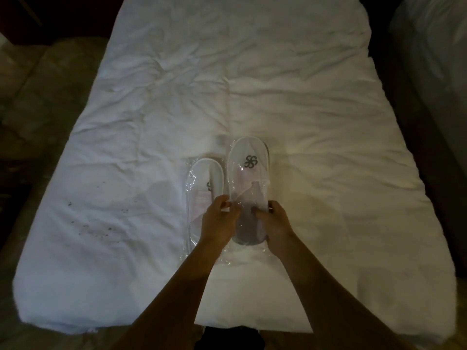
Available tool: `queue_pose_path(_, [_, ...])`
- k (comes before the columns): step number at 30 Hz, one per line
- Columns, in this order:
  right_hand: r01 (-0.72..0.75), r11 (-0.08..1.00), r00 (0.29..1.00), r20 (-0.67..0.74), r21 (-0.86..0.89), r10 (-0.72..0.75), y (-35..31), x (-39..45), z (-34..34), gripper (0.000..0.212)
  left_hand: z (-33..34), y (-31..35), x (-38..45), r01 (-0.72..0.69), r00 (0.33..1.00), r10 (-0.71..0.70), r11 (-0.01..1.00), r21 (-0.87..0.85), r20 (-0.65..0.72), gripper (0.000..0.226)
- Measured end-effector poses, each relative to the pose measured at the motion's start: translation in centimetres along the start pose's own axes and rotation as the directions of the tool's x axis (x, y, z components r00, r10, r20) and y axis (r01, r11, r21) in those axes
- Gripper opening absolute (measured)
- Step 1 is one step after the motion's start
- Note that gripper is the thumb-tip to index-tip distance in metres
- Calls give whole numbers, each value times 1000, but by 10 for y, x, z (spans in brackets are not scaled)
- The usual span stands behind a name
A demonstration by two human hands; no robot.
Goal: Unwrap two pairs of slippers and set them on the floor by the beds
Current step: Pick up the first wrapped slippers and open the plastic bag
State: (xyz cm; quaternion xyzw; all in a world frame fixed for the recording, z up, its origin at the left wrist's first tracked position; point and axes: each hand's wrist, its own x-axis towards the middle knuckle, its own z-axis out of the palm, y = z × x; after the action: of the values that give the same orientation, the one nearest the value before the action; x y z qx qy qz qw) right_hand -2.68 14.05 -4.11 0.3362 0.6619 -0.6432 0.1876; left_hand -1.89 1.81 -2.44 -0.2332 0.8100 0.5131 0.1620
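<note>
The duvet [252, 97] is white, with small dark specks on it to the left of the slippers. The right slipper pack [249, 178] is white under clear shiny plastic and has a dark grey flower-like swirl logo [250, 162] on its toe. The left slipper pack [202, 188], just beside it, is also white in clear plastic, and part of the same dark logo shows at its edge.
</note>
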Motion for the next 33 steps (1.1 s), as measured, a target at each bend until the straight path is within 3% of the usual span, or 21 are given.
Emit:
queue_pose_path(15, [247,934,955,98,258,-279,-123,-58,-9,31,-57,115,-29,-326,938,307,939,-111,-163,13])
queue_pose_path(21, [357,883,907,112,304,-405,-160,-95,-15,29,-84,157,-57,-407,902,372,902,-144,-219,32])
queue_pose_path(33, [598,705,723,123,381,-680,-226,-177,-27,29,-107,232,-131,-663,708,617,749,-21,-343,57])
